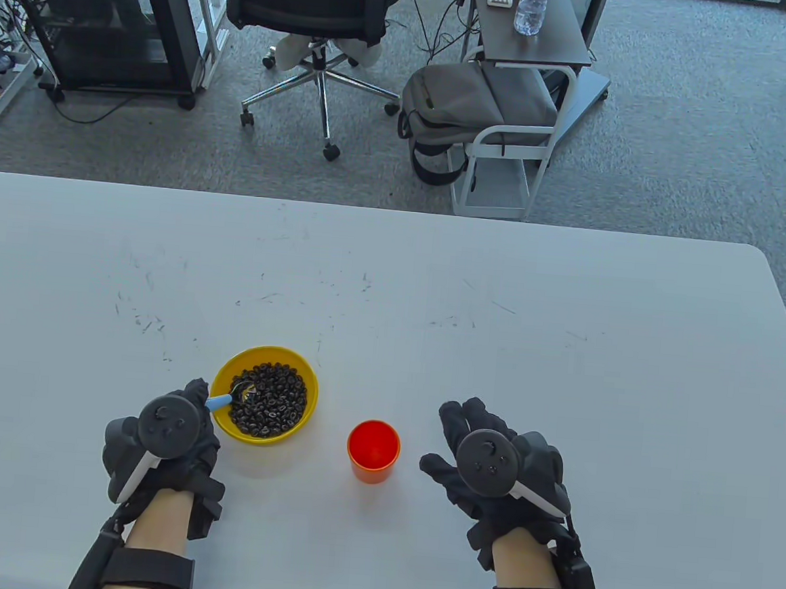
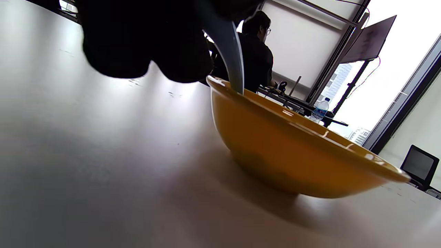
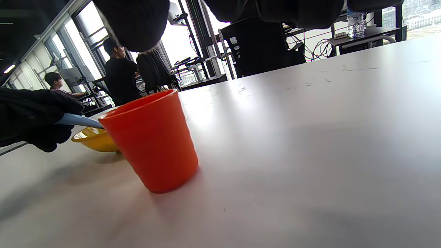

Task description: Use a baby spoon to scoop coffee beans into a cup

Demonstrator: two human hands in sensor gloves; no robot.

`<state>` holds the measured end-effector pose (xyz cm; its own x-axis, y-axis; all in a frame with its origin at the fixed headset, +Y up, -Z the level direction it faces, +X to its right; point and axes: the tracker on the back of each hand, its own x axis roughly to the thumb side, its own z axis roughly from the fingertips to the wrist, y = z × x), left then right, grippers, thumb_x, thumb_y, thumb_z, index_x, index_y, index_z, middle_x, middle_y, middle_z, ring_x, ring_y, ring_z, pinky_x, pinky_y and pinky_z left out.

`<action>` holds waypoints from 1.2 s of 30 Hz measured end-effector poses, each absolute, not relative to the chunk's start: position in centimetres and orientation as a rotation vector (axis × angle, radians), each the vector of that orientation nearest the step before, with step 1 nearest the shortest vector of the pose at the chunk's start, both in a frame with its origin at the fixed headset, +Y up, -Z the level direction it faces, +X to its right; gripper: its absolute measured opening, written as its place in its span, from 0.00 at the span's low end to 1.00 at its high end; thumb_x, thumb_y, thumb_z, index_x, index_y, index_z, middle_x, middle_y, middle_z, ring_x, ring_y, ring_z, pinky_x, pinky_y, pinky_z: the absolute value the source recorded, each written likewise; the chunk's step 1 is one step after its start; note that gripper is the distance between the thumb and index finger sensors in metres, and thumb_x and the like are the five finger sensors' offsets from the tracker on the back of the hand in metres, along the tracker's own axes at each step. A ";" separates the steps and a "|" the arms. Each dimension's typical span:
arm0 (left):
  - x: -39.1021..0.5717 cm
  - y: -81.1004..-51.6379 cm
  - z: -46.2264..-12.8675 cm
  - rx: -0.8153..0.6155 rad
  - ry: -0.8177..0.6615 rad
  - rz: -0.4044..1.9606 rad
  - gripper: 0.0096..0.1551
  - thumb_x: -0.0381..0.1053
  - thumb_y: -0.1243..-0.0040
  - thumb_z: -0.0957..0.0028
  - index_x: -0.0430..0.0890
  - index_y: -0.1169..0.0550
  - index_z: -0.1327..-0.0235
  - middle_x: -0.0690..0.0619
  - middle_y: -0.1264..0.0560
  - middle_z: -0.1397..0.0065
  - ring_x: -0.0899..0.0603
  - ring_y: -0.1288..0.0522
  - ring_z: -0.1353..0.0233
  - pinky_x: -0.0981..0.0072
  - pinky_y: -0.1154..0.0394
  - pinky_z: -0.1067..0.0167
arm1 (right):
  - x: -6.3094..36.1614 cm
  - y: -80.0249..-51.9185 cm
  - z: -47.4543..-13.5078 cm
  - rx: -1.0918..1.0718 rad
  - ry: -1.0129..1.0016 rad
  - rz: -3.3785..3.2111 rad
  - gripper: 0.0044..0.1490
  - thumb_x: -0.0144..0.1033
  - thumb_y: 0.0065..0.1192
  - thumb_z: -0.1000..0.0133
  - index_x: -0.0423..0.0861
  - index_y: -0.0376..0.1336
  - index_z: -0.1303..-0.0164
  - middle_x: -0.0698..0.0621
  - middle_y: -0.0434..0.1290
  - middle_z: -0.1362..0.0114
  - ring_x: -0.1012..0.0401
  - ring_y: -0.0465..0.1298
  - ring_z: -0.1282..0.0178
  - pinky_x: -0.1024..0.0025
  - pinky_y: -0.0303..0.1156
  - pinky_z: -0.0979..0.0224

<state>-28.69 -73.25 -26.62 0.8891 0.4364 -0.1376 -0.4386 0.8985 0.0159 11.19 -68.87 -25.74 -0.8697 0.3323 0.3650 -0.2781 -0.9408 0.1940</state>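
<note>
A yellow bowl point(image 1: 305, 377) holds many dark coffee beans point(image 1: 269, 400). My left hand point(image 1: 168, 430) grips the light blue handle of a baby spoon point(image 1: 223, 400), and the spoon's head dips among the beans at the bowl's left side. In the left wrist view the handle point(image 2: 229, 51) runs down over the bowl's rim point(image 2: 293, 120). An orange cup point(image 1: 372, 451) stands upright to the right of the bowl; it looks empty. My right hand point(image 1: 489, 455) rests flat on the table to the right of the cup, fingers spread, not touching it. The cup point(image 3: 151, 141) is close in the right wrist view.
The white table point(image 1: 501, 303) stretches far and to the right, its far edge at mid-frame. Beyond it on the floor are an office chair point(image 1: 319, 23), a grey backpack point(image 1: 462, 103) and a small cart with a water bottle point(image 1: 531, 6).
</note>
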 end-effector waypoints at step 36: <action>-31.0 -75.3 -26.1 -0.117 0.424 1.068 0.26 0.35 0.55 0.39 0.33 0.30 0.28 0.25 0.30 0.34 0.40 0.19 0.50 0.45 0.20 0.50 | 11.4 -69.0 -25.9 0.561 0.260 2.722 0.51 0.58 0.54 0.37 0.34 0.46 0.17 0.23 0.50 0.18 0.26 0.57 0.27 0.27 0.57 0.30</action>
<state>-30.95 -75.27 -26.14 0.4104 0.8236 -0.3913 -0.8679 0.4845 0.1093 11.41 -69.01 -25.89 -0.8612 0.3705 0.3480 -0.2979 -0.9226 0.2450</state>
